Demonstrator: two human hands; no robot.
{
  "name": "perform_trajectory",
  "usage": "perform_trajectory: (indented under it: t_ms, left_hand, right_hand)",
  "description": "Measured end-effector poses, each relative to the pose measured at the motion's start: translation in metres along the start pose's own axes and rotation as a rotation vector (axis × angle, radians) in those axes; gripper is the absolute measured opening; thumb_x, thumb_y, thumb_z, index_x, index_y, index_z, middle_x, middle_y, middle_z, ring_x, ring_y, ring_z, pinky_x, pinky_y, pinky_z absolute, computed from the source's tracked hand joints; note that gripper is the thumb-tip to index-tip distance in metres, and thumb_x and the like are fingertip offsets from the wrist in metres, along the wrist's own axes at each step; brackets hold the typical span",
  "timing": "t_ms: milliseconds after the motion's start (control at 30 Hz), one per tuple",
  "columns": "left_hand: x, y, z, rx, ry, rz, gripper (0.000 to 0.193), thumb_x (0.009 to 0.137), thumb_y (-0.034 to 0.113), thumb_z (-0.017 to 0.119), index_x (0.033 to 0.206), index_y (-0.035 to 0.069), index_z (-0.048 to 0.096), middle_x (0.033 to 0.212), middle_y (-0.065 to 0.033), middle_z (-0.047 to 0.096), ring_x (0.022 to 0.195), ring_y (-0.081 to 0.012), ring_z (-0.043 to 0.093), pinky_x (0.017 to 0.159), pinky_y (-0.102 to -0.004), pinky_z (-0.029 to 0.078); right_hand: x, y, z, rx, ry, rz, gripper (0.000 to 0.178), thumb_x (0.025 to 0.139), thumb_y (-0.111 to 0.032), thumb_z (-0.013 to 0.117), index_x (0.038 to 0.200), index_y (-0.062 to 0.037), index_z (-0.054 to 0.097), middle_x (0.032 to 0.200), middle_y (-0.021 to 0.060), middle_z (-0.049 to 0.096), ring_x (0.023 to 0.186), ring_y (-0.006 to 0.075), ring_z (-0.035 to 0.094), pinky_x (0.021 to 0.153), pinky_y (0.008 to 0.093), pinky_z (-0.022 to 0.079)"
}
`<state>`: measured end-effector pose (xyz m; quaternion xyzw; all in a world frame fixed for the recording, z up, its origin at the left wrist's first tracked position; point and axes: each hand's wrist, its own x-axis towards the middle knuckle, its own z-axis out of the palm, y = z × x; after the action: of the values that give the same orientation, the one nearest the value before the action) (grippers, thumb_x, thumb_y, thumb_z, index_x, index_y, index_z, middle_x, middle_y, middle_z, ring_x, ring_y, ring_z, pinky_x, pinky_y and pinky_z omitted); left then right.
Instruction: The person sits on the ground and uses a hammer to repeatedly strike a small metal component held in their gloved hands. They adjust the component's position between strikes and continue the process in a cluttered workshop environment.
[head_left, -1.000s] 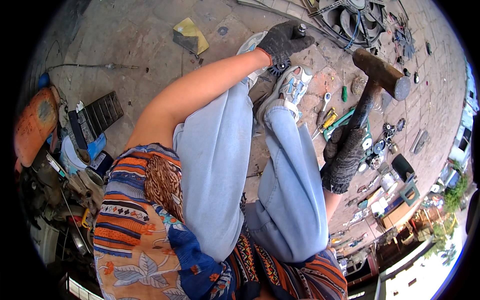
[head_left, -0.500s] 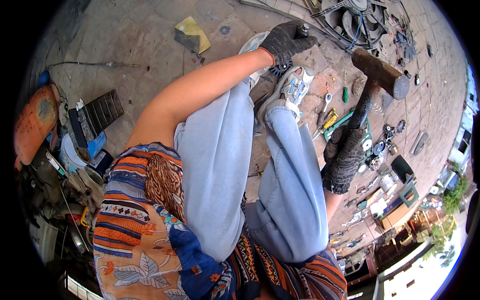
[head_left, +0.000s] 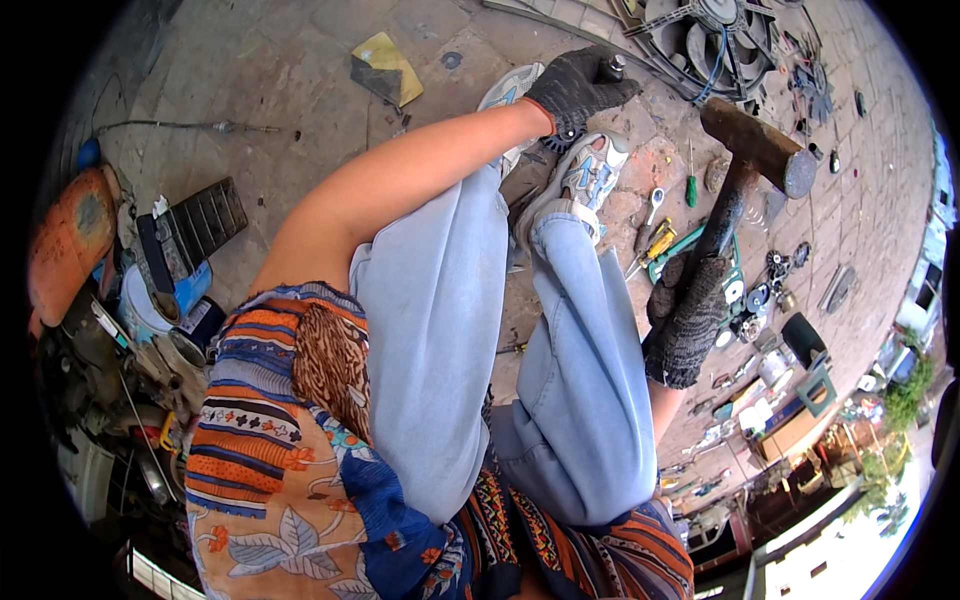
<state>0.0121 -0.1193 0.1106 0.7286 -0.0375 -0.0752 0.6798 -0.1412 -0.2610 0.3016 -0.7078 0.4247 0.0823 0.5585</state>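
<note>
My left hand, in a dark knit glove, is closed around a short dark metal rod, whose rounded shiny end sticks up out of the fist. A toothed dark part shows partly below that hand, between my shoes. Its lower side is hidden. My right hand, gloved as well, grips the handle of a sledgehammer beside my right knee. The heavy rusty head is raised off the ground, to the right of the left fist.
Past the hands lies a black radiator fan. Screwdrivers with a green handle and a yellow handle, a ratchet and a green case lie at right. Scrap parts and an orange tank crowd the left.
My left fist has shifted slightly right and downward in the picture with the rod. The sledgehammer's head has moved a little to the left; the right hand stays nearly in place.
</note>
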Motion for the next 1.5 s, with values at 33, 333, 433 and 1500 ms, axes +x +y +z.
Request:
perform_trajectory:
  t_ms: [33,333,433,1500]
  left_hand:
    - [0.0,0.002,0.0,-0.014,0.0,-0.01,0.029,0.077,0.029,0.071,0.084,0.003,0.061,0.07,-0.006,0.06,0.063,-0.0122,0.052,0.062,-0.0304,0.045]
    - [0.001,0.003,-0.003,0.02,0.012,-0.063,0.03,0.077,0.029,0.071,0.085,0.003,0.062,0.071,-0.0066,0.061,0.064,-0.0123,0.053,0.064,-0.0302,0.046]
    - [0.0,0.004,-0.001,-0.031,-0.002,-0.059,0.029,0.077,0.028,0.071,0.086,0.003,0.061,0.072,-0.0062,0.061,0.066,-0.012,0.053,0.065,-0.0295,0.046]
    - [-0.011,0.008,-0.012,-0.043,0.096,-0.018,0.023,0.076,0.022,0.072,0.08,0.003,0.059,0.072,-0.0053,0.061,0.066,-0.0123,0.054,0.066,-0.0294,0.047]
  right_hand:
    - [0.0,0.0,0.0,0.011,0.002,0.008,0.044,0.089,-0.052,0.048,0.088,-0.0085,0.058,0.06,-0.0019,0.052,0.044,0.0068,0.042,0.039,0.0215,0.028]
    - [-0.001,-0.002,0.001,0.006,-0.005,0.018,0.044,0.088,-0.052,0.05,0.086,-0.0087,0.058,0.059,-0.0022,0.052,0.043,0.0069,0.042,0.038,0.0216,0.028]
    - [-0.001,-0.002,0.001,-0.008,0.003,0.019,0.045,0.088,-0.053,0.05,0.085,-0.0086,0.058,0.059,-0.0021,0.052,0.044,0.0069,0.042,0.038,0.0215,0.028]
    - [-0.001,-0.003,0.002,0.014,0.062,0.007,0.046,0.087,-0.053,0.05,0.086,-0.0078,0.059,0.056,-0.0019,0.051,0.039,0.0069,0.04,0.037,0.0219,0.026]
